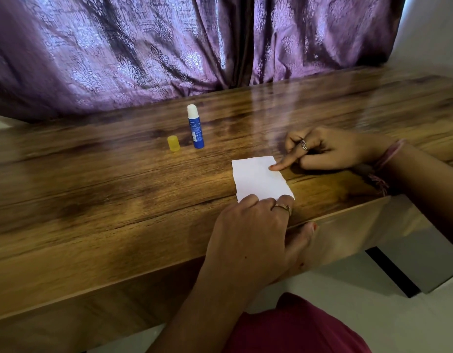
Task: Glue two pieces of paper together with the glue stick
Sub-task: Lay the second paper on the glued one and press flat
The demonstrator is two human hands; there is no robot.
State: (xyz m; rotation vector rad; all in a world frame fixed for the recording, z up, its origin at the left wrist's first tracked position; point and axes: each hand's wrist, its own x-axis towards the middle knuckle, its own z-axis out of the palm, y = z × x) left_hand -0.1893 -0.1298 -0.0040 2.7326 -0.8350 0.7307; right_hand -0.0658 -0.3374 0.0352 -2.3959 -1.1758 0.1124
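A white piece of paper [258,180] with rough edges lies flat near the front edge of the wooden table [93,189]. Only one sheet shows; I cannot tell whether another lies beneath it. My left hand [253,230] presses its fingertips on the paper's near edge, with the thumb over the table edge. My right hand [330,151] presses its straight index finger on the paper's right edge, and its other fingers are curled. The blue glue stick [195,128] stands upright and uncapped further back on the left. Its yellow cap [173,143] stands beside it.
A purple patterned curtain [169,47] hangs along the table's far edge. Below the table's front edge at the right are a white floor and a grey panel [411,263]. My red garment [296,327] shows at the bottom.
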